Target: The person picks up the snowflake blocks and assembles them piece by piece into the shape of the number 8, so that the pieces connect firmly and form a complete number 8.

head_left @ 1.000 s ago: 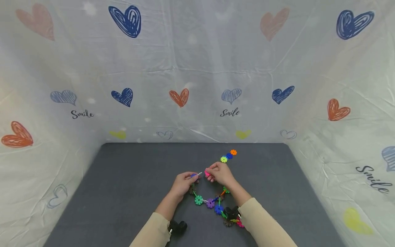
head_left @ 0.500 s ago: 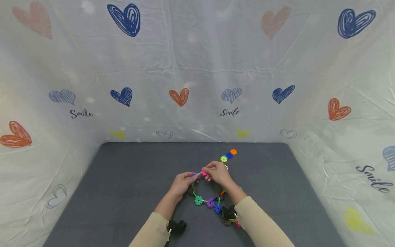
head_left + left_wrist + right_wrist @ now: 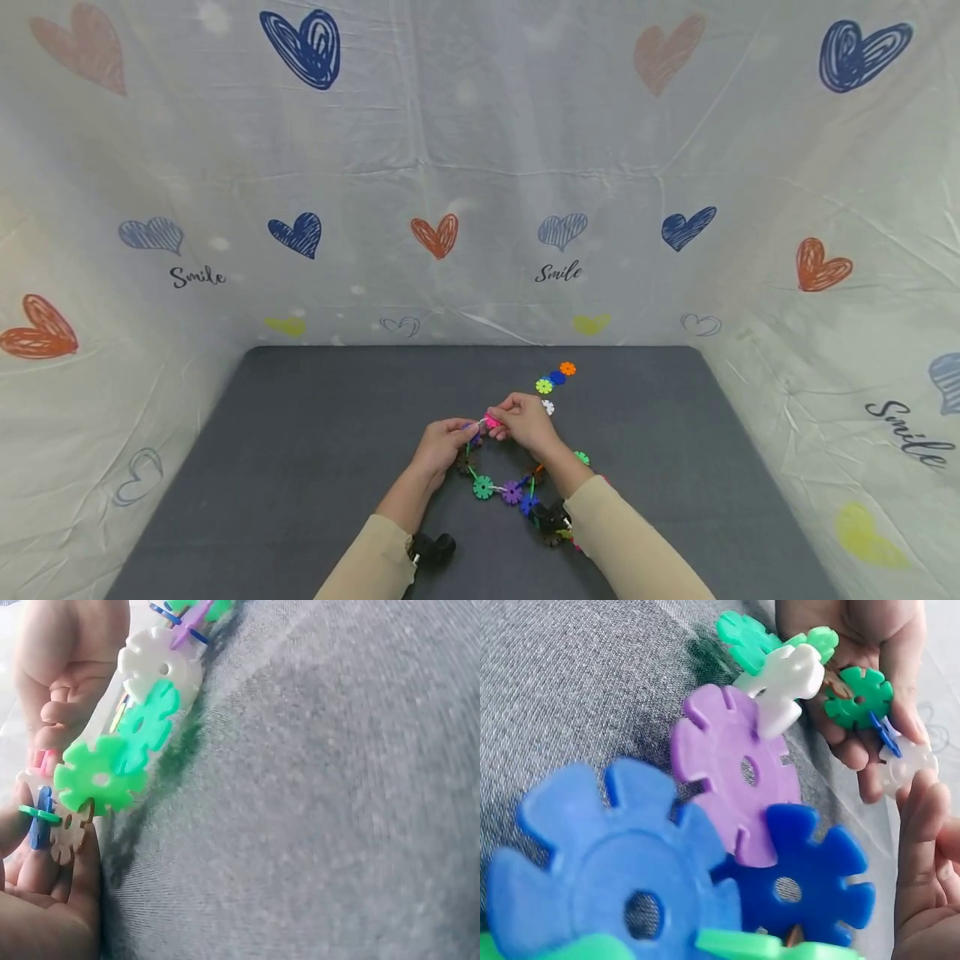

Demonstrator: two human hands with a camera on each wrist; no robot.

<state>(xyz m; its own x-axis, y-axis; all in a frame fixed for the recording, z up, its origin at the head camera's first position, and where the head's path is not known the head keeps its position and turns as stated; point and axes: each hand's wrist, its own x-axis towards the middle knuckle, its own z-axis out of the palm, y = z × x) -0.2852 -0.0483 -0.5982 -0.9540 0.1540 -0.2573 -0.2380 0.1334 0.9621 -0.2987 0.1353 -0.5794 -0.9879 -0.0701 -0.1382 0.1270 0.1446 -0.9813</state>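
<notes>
A chain of slotted, flower-shaped interlocking discs curves in a loop between the hands, with a green disc (image 3: pixel 482 487) and a purple disc (image 3: pixel 512 492) along its near side. The left hand (image 3: pixel 441 450) pinches the chain's far left end at a blue disc (image 3: pixel 40 817). Joined to that blue disc is a white disc (image 3: pixel 909 766), which sticks out toward the right hand (image 3: pixel 531 427). Thumb and fingers of the right hand pinch a pink disc (image 3: pixel 492 422) right at the white disc's edge. Much of the pink disc is hidden by the fingers.
Beyond the right hand lie a loose white disc (image 3: pixel 548 407) and a short row with a yellow-green disc (image 3: pixel 543 386), blue discs and an orange disc (image 3: pixel 567 368). More chain runs under the right forearm. A heart-printed curtain (image 3: pixel 480 167) surrounds the grey table (image 3: pixel 337 433).
The right hand has moved left and slightly down, bringing the pink disc from a gap away up to the white disc. The left hand has stayed nearly still.
</notes>
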